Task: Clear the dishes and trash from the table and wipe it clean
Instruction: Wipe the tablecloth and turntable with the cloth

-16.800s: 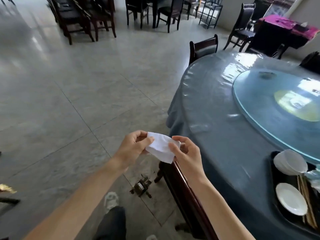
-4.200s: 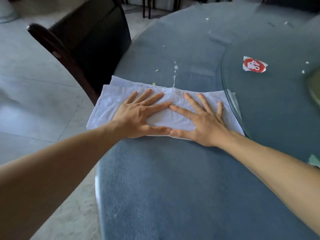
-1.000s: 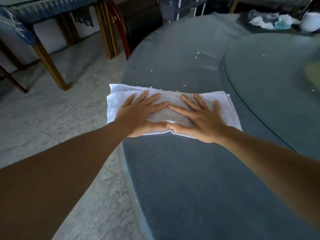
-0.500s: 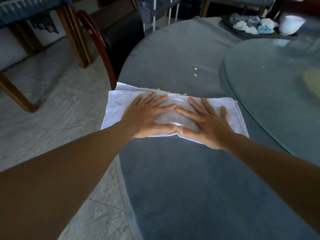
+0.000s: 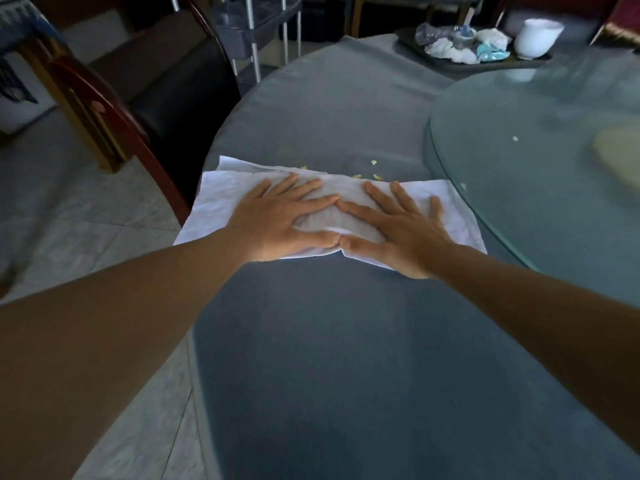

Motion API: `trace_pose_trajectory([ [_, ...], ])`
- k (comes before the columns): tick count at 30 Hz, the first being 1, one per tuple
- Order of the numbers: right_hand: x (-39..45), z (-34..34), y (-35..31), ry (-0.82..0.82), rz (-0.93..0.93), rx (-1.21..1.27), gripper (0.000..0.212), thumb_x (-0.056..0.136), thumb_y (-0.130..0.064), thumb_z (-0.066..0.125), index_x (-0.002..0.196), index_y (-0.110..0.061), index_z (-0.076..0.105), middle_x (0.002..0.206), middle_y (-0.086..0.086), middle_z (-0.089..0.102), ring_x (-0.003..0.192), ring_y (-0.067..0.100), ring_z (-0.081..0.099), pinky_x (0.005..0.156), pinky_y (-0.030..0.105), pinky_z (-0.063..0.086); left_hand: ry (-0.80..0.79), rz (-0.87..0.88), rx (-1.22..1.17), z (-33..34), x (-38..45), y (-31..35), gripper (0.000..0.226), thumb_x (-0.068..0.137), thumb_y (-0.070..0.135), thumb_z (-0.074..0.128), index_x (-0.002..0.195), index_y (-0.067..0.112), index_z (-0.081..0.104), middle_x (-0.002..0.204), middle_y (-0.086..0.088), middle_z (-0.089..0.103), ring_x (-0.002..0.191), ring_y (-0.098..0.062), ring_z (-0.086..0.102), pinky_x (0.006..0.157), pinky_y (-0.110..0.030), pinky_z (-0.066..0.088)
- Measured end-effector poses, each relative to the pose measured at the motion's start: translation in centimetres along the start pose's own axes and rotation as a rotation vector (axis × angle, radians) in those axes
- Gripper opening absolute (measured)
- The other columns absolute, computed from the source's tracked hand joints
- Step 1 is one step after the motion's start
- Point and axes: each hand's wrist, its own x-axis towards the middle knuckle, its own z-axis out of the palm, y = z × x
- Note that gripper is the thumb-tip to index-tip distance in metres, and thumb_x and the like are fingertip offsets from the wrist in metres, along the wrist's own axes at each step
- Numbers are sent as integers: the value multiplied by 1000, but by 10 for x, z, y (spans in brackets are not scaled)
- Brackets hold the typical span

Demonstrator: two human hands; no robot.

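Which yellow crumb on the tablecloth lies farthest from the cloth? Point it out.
The crumb nearest the glass turntable. It sits alone beyond the white cloth; the others lie at the cloth's far edge.

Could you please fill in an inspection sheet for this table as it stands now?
Surface: blue tablecloth with glass turntable.
Job's things: white cloth spread flat near the table's edge; yellow crumbs just beyond it.
Clutter: tray at the far edge holding crumpled trash and a white bowl.
Grips: left hand and right hand press flat on the cloth.
Cables: nothing seen.
Surroundings: dark chair, metal rack.
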Motion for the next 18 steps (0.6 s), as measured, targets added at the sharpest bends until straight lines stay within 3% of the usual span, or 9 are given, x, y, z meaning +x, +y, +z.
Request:
trace_pose_trajectory([
  [5,60,-9,9,4,74,13,75,72,-100,9,140,-79,-10,170,-22,-13,159,21,-16,117,74,-5,-9,64,17,-14,66,-36,86,70,96,15,150,64,6,166,29,-2,155,-6,-7,126,-42,-4],
  [18,171,-32,31,-7,163,13,82,65,-101,-3,143,-76,-10,169,-22,-17,158,20,-18,118,73,-4,11,155,-27,-34,188,-100,79,79,93,25,150,65,9,165,30,1,155,-5,-5,125,-40,-5],
])
